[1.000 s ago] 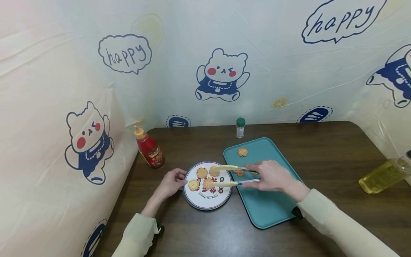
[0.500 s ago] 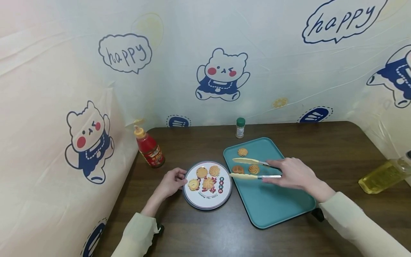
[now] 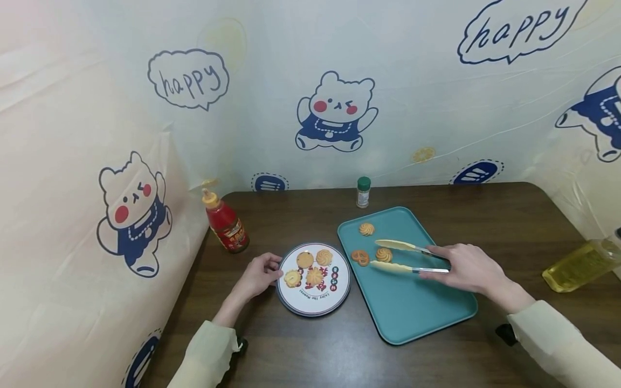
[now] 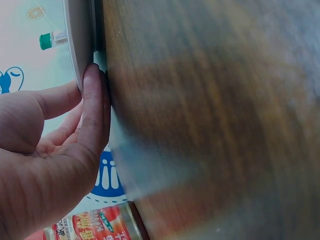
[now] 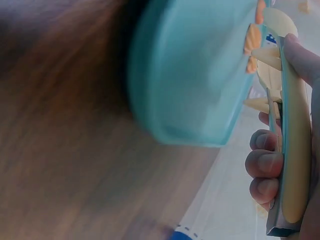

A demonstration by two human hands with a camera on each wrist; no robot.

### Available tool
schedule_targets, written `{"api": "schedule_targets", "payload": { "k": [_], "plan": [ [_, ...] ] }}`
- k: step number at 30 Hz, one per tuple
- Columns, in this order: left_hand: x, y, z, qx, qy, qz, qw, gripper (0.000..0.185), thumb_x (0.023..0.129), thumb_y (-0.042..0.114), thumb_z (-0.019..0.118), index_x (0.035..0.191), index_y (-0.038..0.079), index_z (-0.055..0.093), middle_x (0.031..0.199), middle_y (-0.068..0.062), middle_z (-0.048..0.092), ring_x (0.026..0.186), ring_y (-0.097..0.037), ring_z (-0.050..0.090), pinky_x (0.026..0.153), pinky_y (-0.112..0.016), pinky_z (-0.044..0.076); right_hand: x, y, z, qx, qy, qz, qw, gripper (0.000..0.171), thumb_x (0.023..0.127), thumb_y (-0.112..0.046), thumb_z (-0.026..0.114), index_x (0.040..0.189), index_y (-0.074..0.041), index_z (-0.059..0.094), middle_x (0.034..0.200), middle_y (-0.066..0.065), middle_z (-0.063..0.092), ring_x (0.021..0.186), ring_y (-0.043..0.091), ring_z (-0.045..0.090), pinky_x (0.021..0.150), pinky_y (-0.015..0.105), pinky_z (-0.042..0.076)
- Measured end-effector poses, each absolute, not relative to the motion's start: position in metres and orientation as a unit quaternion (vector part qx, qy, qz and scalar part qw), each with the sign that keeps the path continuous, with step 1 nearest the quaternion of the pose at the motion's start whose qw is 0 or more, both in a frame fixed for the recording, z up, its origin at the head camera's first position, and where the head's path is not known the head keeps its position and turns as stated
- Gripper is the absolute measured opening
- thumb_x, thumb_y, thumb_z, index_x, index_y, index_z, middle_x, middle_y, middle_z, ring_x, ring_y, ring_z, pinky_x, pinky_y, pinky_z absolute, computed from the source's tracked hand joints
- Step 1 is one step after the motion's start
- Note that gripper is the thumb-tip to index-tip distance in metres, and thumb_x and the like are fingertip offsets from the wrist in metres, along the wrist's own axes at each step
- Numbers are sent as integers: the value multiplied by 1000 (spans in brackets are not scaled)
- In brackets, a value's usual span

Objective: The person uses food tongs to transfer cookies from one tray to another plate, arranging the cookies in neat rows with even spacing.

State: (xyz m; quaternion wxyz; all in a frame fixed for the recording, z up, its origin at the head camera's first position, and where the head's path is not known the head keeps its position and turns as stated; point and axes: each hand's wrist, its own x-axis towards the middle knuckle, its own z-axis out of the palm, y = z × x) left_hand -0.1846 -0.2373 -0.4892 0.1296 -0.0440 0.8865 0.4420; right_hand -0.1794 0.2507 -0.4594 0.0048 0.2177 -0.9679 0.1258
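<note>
My left hand (image 3: 259,275) holds the left rim of a round white plate (image 3: 310,307), thumb above and fingers beneath, as the left wrist view shows. Several cookies (image 3: 315,277) lie on the plate. In my right hand (image 3: 473,269) is a pair of tongs (image 5: 296,145) with cream tips, gripped by thumb and fingers. The tong arms are spread over the teal tray (image 3: 412,315), one on each side of a swirl cookie (image 3: 384,255). Beside it on the tray lies a pretzel-shaped cookie (image 3: 360,257), and another swirl cookie (image 3: 366,229) is farther back.
A red sauce bottle (image 3: 230,229) with a yellow cap stands at the back left of the dark wooden table (image 3: 291,350). Behind the tray is a small green-capped shaker (image 3: 363,192). An oil bottle (image 3: 577,264) is at the far right. Printed sheeting (image 3: 262,124) surrounds the table.
The right hand and tongs have moved right, from over the plate to around the swirl cookie on the tray. A swirl cookie now lies free of the tongs on the plate. The left hand stays put.
</note>
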Motion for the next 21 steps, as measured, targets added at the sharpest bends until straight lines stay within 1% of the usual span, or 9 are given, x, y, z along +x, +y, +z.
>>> {"api": "schedule_targets", "payload": {
  "k": [8,21],
  "plan": [
    [-185,-237,-489,-42,887,442,129,36,92,6,71,126,3,61,103,-11,62,84,-22,60,73,-34,60,-177,263,-465,205,-970,130,2,82,84,-71,62,128,-2,67,55,-10,45,54,6,44,43,27,27],
    [-185,-238,-489,-45,886,443,132,36,92,7,71,126,3,60,103,-11,61,84,-22,60,74,-33,59,-176,266,-471,207,-969,135,5,77,87,-67,63,126,0,67,54,-10,42,50,5,41,42,26,25]
  ]
}}
